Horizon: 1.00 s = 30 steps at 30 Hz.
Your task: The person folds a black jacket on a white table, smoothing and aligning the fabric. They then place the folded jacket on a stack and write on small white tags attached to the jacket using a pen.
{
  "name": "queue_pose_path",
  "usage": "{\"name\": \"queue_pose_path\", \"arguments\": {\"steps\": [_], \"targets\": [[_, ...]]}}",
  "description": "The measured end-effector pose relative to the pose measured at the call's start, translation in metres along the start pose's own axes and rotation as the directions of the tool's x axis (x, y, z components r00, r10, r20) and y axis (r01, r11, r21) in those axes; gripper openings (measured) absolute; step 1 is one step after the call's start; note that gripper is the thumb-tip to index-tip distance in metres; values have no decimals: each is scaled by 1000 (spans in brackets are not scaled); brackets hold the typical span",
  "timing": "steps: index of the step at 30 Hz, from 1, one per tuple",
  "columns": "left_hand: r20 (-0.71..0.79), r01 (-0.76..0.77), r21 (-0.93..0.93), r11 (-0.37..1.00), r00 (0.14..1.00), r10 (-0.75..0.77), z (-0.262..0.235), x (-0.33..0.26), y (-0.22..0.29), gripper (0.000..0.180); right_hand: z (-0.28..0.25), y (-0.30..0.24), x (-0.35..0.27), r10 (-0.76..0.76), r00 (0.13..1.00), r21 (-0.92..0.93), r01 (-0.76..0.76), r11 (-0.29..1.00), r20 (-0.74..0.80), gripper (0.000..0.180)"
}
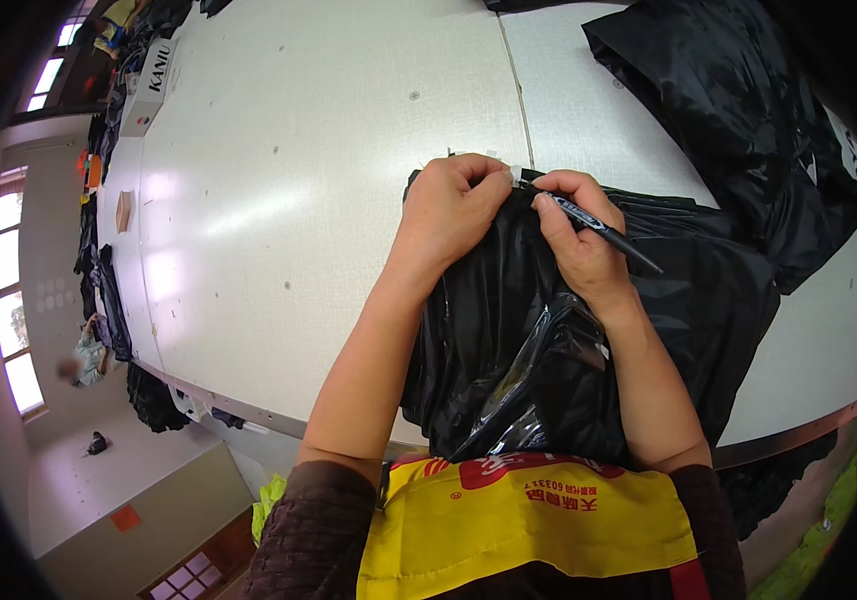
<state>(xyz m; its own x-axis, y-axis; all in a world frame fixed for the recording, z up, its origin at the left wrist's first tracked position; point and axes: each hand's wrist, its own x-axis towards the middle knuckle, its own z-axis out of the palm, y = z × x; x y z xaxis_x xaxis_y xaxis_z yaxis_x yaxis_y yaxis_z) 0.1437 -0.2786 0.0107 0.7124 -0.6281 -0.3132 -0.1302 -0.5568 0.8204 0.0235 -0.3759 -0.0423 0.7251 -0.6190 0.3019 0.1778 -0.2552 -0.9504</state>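
Observation:
A stack of folded black garments [463, 330] lies on the white table [288, 210] in front of me. At its far edge my left hand [453, 205] pinches a small white tag [516, 174] between thumb and fingers. My right hand [588, 245] grips a black marker pen [603, 232], its tip pointing at the tag and almost touching it. Whether the tip makes contact is too small to tell. Clear plastic film [523, 385] lies over the near part of the stack, between my forearms.
A big heap of shiny black fabric [718, 120] covers the table's far right. On the left stand a white box [150, 85] and a small brown block [124, 211]. Dark clothing [108, 290] lines the left edge, where another person [90, 355] is seen. A yellow apron [508, 530] covers my front.

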Motion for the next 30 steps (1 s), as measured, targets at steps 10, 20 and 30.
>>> {"name": "queue_pose_path", "arguments": {"steps": [10,20,30], "targets": [[16,17,13,1000,1000,-17,-3,-5,6,20,-3,2,-2,86,996,101,-84,991,-17,13],[303,-879,278,388,464,833,51,-94,26,21,-45,-33,21,258,965,550,-194,812,-41,16],[49,-592,398,701,777,628,41,-68,8,25,-39,-11,-5,297,955,229,-290,929,7,11]]}}
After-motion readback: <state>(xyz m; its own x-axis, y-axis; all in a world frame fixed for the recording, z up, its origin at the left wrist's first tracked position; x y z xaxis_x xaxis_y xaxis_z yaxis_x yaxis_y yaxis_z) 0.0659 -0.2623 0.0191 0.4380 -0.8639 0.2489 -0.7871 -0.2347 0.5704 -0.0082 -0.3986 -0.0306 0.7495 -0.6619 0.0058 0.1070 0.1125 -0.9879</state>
